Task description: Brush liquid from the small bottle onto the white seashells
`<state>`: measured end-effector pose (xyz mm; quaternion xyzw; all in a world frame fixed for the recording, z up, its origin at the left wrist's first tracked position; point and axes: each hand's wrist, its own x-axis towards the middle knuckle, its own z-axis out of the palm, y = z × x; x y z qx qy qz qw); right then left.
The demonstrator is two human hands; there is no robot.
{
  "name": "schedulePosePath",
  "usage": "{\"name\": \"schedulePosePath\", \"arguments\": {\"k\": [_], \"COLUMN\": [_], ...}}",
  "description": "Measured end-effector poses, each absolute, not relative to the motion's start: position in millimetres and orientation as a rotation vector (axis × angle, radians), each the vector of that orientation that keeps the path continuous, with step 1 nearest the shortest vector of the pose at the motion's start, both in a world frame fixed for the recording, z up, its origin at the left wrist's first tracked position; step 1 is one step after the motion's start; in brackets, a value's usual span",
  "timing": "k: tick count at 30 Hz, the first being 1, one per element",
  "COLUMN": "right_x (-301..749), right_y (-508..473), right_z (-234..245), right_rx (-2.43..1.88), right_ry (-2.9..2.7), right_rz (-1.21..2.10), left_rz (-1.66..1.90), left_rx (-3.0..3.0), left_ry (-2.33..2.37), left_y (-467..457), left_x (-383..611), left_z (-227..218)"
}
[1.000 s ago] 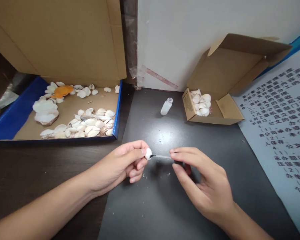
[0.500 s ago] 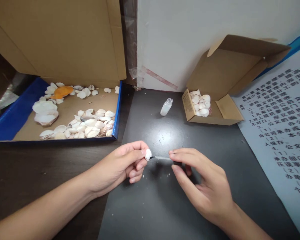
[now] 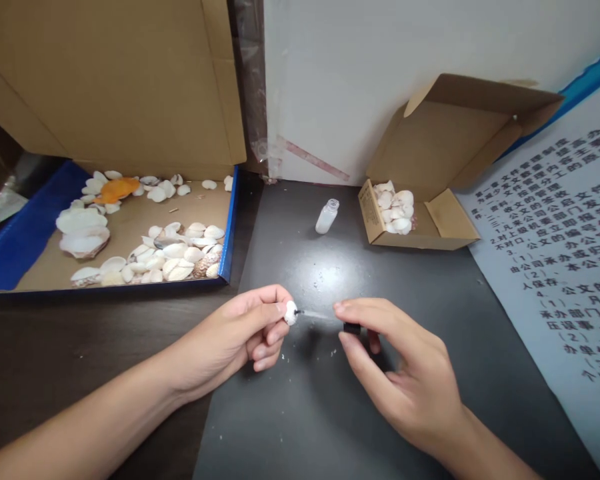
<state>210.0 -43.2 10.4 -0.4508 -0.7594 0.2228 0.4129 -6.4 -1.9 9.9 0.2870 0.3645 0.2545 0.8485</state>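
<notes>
My left hand (image 3: pixel 240 333) pinches a small white shell (image 3: pixel 291 312) between thumb and fingertips, just above the dark mat (image 3: pixel 330 400). My right hand (image 3: pixel 400 373) grips the black cap of a thin brush (image 3: pixel 325 316), and the brush tip touches the shell. An open small clear bottle (image 3: pixel 327 217) stands on the mat behind both hands.
A blue-edged cardboard tray (image 3: pixel 227 227) with several shells lies at the left. A small brown box (image 3: pixel 445 227) with several shells sits at the back right. A printed white sheet (image 3: pixel 560 267) covers the right side. A white wall stands behind.
The view has shifted slightly left. Both hands stay almost in place with the brush tip at the shell.
</notes>
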Motion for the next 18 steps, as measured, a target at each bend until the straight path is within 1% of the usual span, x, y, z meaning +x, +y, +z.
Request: {"name": "schedulePosePath", "arguments": {"k": [3, 7, 18], "right_x": [211.0, 210.6, 210.7], "right_y": [-43.6, -43.4, -43.1], "right_z": [11.2, 12.9, 11.2], "right_rx": [-1.197, -1.159, -1.220], "right_ry": [-1.895, -1.929, -1.909], "right_rz": [0.527, 0.545, 0.550], "left_rz": [0.537, 0.534, 0.538], "left_rx": [0.610, 0.612, 0.607], "left_ry": [0.776, 0.773, 0.784], "left_y": [-2.2, -2.0, -1.7], "left_x": [-6.4, -6.4, -6.2], "left_z": [10.2, 10.5, 10.2]}}
